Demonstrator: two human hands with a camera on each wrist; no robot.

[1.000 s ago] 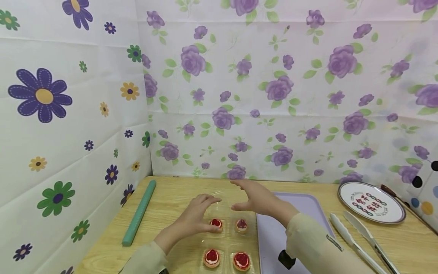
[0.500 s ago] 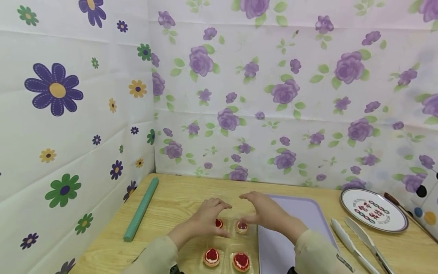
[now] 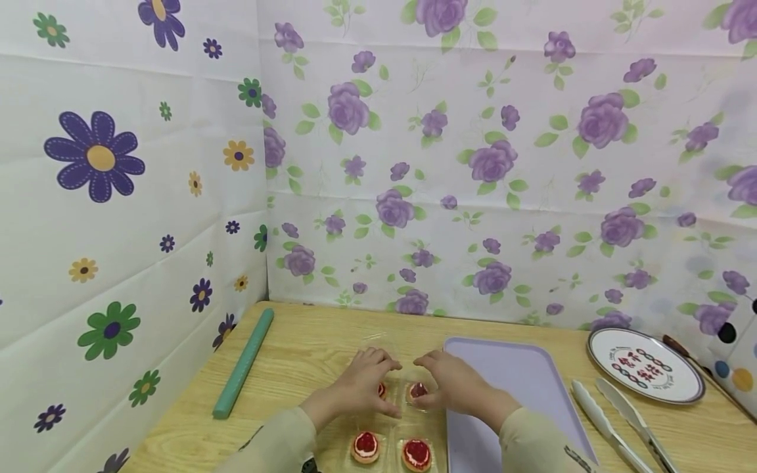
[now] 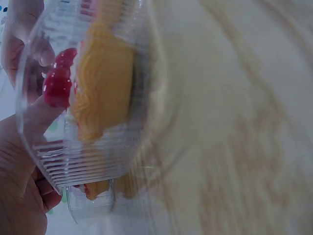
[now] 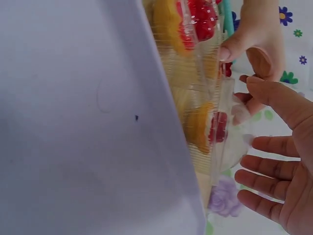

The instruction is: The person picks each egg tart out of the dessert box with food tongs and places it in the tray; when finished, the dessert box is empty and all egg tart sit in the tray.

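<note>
A clear plastic container (image 3: 390, 453) lies on the table with several fruit tarts in it. The front-left tart (image 3: 365, 447) and front-right tart (image 3: 416, 454) show fully, each with red topping. My left hand (image 3: 361, 386) is over the back-left tart (image 3: 382, 390) and partly hides it; its thumb shows near the container's top in the right wrist view. Beside the back-right tart (image 3: 417, 390), my right hand (image 3: 458, 386) has its fingers spread and relaxed, facing the left hand. In the right wrist view the right palm (image 5: 298, 181) holds nothing.
A lilac tray (image 3: 508, 368) stands against the container's right side. Farther right are metal tongs (image 3: 615, 427) and a printed white plate (image 3: 647, 364) with a brown-handled utensil (image 3: 680, 345) behind it. A green rolling-pin-shaped rod (image 3: 244, 364) lies left.
Both hands have come down closer to the back tarts, and the right hand has moved nearer the table. The head view has shifted slightly. The container stays where it was.
</note>
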